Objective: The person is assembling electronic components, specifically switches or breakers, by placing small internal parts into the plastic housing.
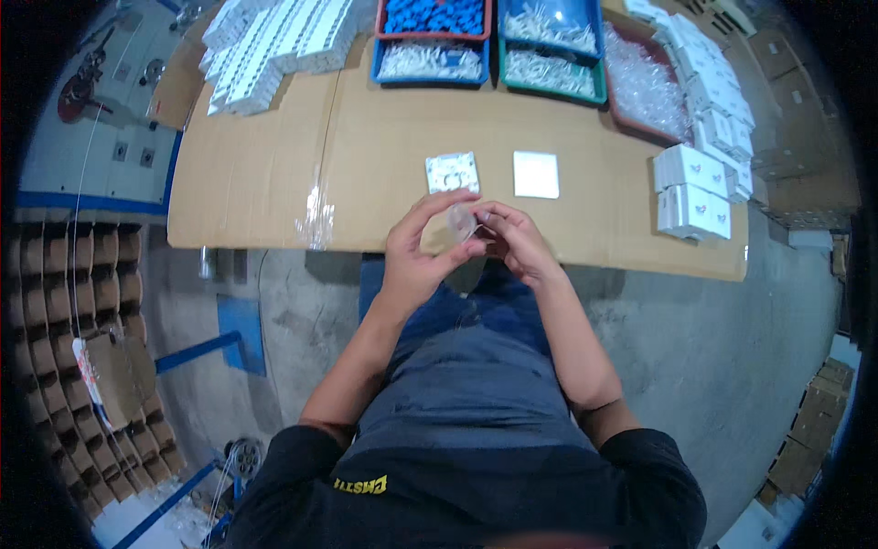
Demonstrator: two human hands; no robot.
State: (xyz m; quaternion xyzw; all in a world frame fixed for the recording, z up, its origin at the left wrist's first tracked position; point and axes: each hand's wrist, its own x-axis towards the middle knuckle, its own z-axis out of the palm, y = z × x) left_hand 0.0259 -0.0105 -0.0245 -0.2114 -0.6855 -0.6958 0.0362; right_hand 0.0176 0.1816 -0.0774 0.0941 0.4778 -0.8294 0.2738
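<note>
My left hand (pixel 413 245) curls its thumb and fingers around a small round piece of clear plastic (pixel 461 222), held above the table's near edge. Close against its right side, my right hand (pixel 519 242) has its fingers bent into a pinch at the piece's edge. A thin whitish bit shows at those fingertips, too small to name. Just beyond my hands lies an open white tray-like insert (pixel 453 171) with a round recess. To its right, a flat white square box or card (pixel 536 174) rests on the cardboard.
Cardboard covers the table (pixel 265 183). At the back stand a red tray of blue parts (pixel 434 16), a blue tray (pixel 430 62) and a green tray (pixel 553 73) of white parts, and a tray of clear plastic pieces (pixel 647 80). White boxes (pixel 695 197) are stacked right, more (pixel 283 46) left.
</note>
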